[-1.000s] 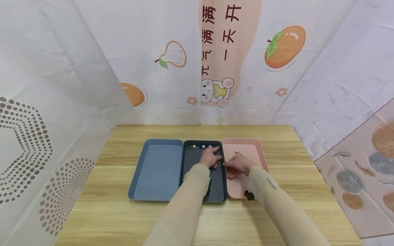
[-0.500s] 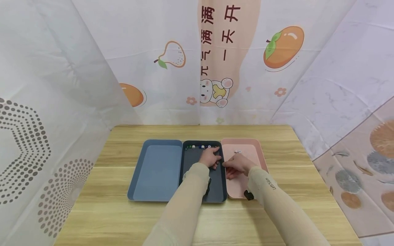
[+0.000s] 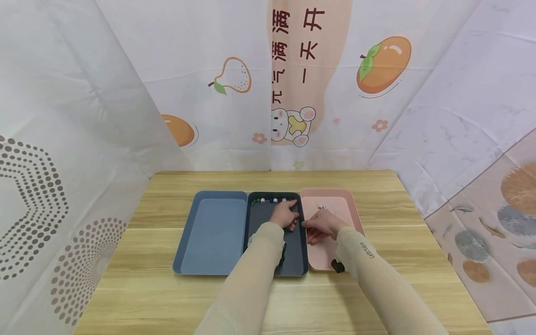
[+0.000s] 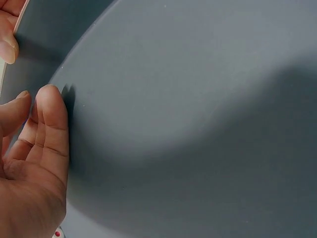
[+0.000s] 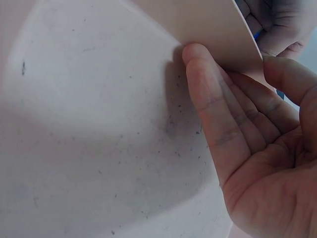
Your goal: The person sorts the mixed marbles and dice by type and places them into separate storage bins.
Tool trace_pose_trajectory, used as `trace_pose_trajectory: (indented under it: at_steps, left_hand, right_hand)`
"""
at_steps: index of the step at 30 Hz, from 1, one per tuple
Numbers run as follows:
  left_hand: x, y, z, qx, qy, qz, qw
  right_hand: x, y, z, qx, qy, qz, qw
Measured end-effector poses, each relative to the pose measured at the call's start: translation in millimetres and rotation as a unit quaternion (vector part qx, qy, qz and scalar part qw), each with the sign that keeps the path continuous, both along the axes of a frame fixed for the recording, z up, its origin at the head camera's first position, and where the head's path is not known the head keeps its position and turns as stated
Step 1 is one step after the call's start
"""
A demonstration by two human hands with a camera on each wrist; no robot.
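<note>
My left hand (image 3: 284, 215) is inside the dark tray (image 3: 274, 257), near the right end of a row of small dice (image 3: 275, 200). In the head view two of its digits point apart, towards the tray's right side. A tiny blue patch (image 4: 24, 124) shows among its fingers in the left wrist view; I cannot tell whether it is held. My right hand (image 3: 324, 223) reaches into the pink tray (image 3: 356, 209), its fingers fairly straight along the left wall. Its thumb (image 5: 290, 77) lies by the rim. Beyond that hand lie two small white dice (image 3: 323, 206).
A blue tray (image 3: 213, 237) stands left of the dark one, and all three trays sit side by side on the wooden table (image 3: 142, 279). A printed curtain (image 3: 234, 28) hangs behind the table. Black wrist gear (image 3: 337, 265) shows under the right sleeve.
The head view has shifted very slightly. Both hands, the dice and the trays otherwise look the same as before.
</note>
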State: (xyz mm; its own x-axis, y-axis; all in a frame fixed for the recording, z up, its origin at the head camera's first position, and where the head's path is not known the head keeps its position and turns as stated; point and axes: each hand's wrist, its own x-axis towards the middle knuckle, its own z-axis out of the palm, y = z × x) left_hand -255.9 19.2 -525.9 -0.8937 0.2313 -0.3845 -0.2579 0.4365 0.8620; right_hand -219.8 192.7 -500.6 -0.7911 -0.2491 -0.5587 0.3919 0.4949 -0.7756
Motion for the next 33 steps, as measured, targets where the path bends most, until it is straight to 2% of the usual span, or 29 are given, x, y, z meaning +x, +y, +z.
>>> trace_pose_trajectory:
  at_steps: [12, 33]
  left_hand:
    - [-1.5, 0.8, -4.1, 0.006, 0.003, 0.007, 1.0]
    - [3.3, 6.6, -4.1, -0.031, 0.023, 0.044, 0.9983]
  right_hand:
    - [1.3, -0.8, 0.3, 0.001, 0.01, -0.001, 1.0]
    - [-0.2, -0.9, -3.4, 0.01, 0.006, -0.01, 1.0]
